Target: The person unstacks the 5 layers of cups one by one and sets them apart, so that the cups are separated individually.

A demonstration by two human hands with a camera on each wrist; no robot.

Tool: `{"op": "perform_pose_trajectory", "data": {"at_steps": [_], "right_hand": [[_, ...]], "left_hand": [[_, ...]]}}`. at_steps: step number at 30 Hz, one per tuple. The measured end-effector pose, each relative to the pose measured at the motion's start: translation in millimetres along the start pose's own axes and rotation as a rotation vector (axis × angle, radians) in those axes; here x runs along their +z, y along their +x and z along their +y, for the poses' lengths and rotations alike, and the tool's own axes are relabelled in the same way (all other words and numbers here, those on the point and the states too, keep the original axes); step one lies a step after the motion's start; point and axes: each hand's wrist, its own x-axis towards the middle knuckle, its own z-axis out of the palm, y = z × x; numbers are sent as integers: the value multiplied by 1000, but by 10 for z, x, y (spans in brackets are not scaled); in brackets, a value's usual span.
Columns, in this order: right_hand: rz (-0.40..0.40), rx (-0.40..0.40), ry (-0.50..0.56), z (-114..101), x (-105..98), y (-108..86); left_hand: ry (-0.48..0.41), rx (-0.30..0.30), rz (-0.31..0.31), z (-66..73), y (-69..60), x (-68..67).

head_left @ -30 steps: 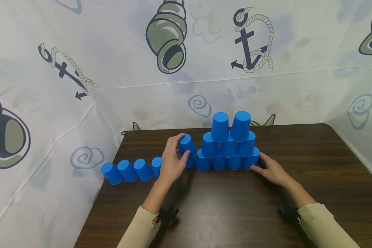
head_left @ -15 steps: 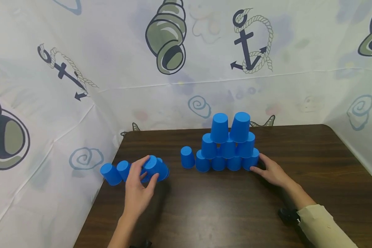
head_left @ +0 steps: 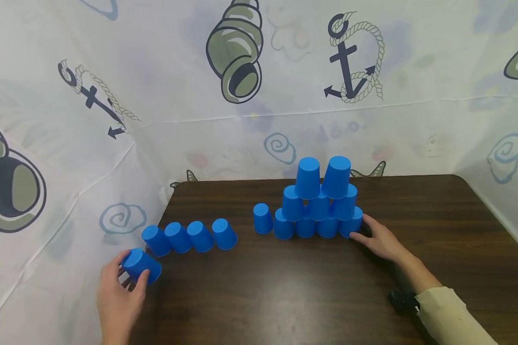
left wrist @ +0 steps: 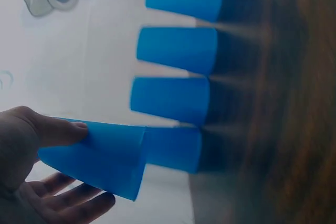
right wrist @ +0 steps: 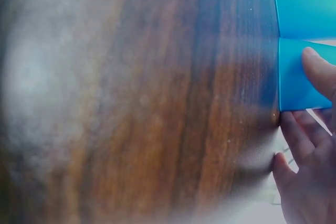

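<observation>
In the head view the left hand (head_left: pixel 120 294) holds a blue cup (head_left: pixel 141 266) between thumb and fingers at the table's left edge, near the left end of a row of upturned cups (head_left: pixel 200 236). The left wrist view shows the thumb along the side of the held cup (left wrist: pixel 100 156), in front of the row's end cup (left wrist: pixel 176 148). At the right, the right hand (head_left: pixel 382 239) rests its thumb and fingers on the bottom right cup (head_left: pixel 349 224) of a stack. The right wrist view shows the thumb against that cup (right wrist: pixel 299 77).
The stack has three levels, with two cups (head_left: pixel 336 177) on top and three in the middle (head_left: pixel 318 207). One cup (head_left: pixel 263 219) stands just left of its bottom row. A patterned cloth (head_left: pixel 177 120) hangs behind and left of the brown table (head_left: pixel 285 292).
The left hand has lifted the cup off the one left of the stack and carried it left past the row to the table's edge. The right hand stays at the stack.
</observation>
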Motion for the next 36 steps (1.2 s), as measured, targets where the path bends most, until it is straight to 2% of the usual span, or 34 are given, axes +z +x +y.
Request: {"op": "perform_pose_trajectory", "data": {"at_steps": [4, 6, 10, 15, 31, 36], "right_hand": [[-2, -4, 2, 10, 7, -6], [-2, -1, 0, 14, 9, -10], [-2, 6, -3, 16, 4, -9], [-1, 9, -4, 18, 8, -12], [7, -11, 4, -11, 12, 4], [6, -11, 6, -11, 13, 2]], "left_hand": [[57, -83, -63, -170, 50, 37], [73, -105, -82, -236, 89, 70], [66, -94, -119, -323, 190, 142], [39, -83, -161, -362, 269, 198], [24, -118, -163, -494, 315, 283], [27, -108, -153, -511, 311, 302]]}}
